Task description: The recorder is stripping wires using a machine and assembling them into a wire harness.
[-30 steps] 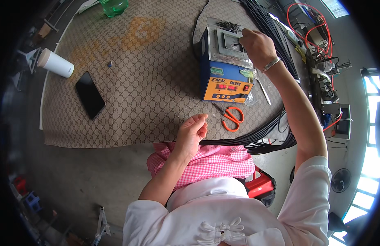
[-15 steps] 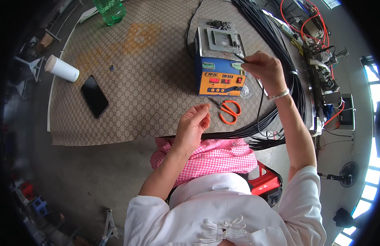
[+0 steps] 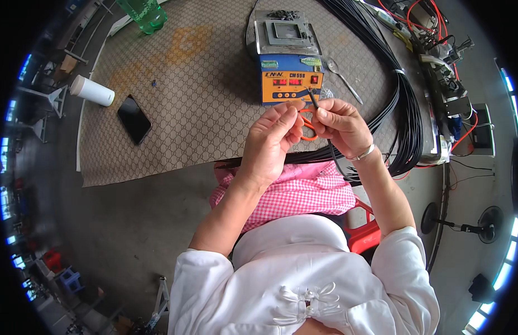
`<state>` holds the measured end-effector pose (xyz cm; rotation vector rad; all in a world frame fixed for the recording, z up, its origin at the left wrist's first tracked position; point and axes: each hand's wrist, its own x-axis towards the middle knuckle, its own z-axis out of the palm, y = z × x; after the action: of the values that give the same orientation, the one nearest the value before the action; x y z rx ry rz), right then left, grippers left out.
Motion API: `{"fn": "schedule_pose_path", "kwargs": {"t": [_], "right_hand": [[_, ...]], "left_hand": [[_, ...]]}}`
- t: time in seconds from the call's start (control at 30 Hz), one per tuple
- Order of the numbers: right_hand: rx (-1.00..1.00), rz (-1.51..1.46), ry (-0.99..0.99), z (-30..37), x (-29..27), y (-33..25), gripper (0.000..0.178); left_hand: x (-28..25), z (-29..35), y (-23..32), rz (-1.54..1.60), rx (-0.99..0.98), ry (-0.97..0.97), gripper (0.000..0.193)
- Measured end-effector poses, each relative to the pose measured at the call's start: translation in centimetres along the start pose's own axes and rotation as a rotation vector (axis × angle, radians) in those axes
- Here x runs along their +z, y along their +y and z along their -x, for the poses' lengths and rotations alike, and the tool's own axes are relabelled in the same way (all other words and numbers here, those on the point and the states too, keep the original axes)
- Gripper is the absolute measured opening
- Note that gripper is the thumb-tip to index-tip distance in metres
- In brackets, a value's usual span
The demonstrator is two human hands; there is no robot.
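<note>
In my right hand (image 3: 344, 124), a black cable (image 3: 314, 100) is pinched between thumb and fingers. Its tip, with thin strands showing, points up toward the orange-fronted device. My left hand (image 3: 274, 134) is closed in a pinch just left of the cable end; whatever its fingers hold, if anything, cannot be made out. Beyond both hands stands a blue and orange solder pot (image 3: 291, 96) with lit red displays and a metal top. Orange-handled scissors (image 3: 308, 133) lie behind my hands, partly hidden by them.
A spoon (image 3: 345, 81) lies right of the solder pot. A thick bundle of black cables (image 3: 407, 120) curves along the table's right side. To the left are a black phone (image 3: 134, 120), a white tumbler (image 3: 92, 91) and a green bottle (image 3: 146, 14).
My right hand has come down from beside the pot's top, bringing the cable end close to my left hand. My left hand has risen slightly, and the view has shifted.
</note>
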<state>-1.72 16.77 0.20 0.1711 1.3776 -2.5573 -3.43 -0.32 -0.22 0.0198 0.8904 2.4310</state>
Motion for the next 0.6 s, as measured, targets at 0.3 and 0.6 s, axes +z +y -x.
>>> {"fn": "schedule_pose_path", "kwargs": {"t": [0.3,0.6], "right_hand": [[0.056,-0.053,-0.042,2.0,0.1,0.8,0.015],[0.068,-0.095,-0.069,3.2,0.1,1.1,0.014]], "left_hand": [[1.2,0.5,-0.6,-0.008,0.035,-0.008,0.02],[1.5,0.8,-0.8,0.033,-0.01,-0.02,0.018]]}}
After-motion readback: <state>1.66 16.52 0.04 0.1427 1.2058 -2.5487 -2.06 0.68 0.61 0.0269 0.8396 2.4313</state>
